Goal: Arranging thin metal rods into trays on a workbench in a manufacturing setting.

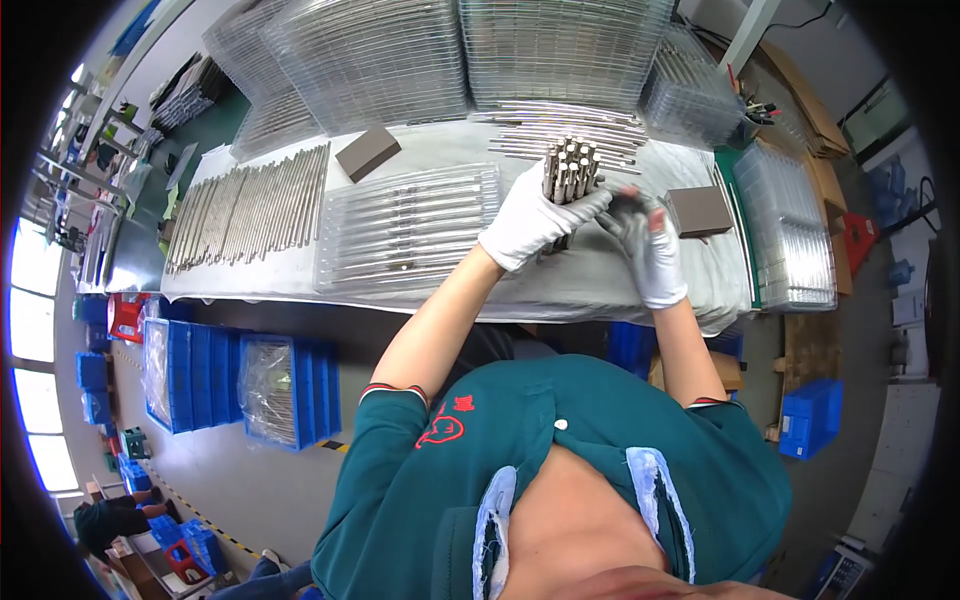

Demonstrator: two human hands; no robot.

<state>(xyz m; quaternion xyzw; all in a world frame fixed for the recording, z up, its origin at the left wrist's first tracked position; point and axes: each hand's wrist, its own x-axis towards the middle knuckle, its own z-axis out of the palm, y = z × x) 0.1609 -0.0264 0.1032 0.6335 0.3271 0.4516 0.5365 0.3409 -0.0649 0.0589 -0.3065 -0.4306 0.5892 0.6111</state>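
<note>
My left hand (530, 218), in a white glove, is closed round a bundle of slim metal rods (572, 170). The bundle stands roughly upright over the table, its round ends facing up. Just right of it is my right hand (648, 248), gloved with some fingertips bare; its fingers are apart, slightly blurred, and hold nothing I can see. Behind the bundle, loose metal rods (600, 125) lie in a pile. To the left, a clear plastic tray (333, 235) holds spaced rods, and a long row of rods (250, 205) lies on the white cloth (480, 300).
Stacked clear trays (370, 65) line the table's back, and more stand at the right end (790, 225). One grey-brown block (368, 153) sits behind the tray, another block (700, 211) right of my right hand. Blue crates (190, 375) stand on the floor; a person (110, 520) is at lower left.
</note>
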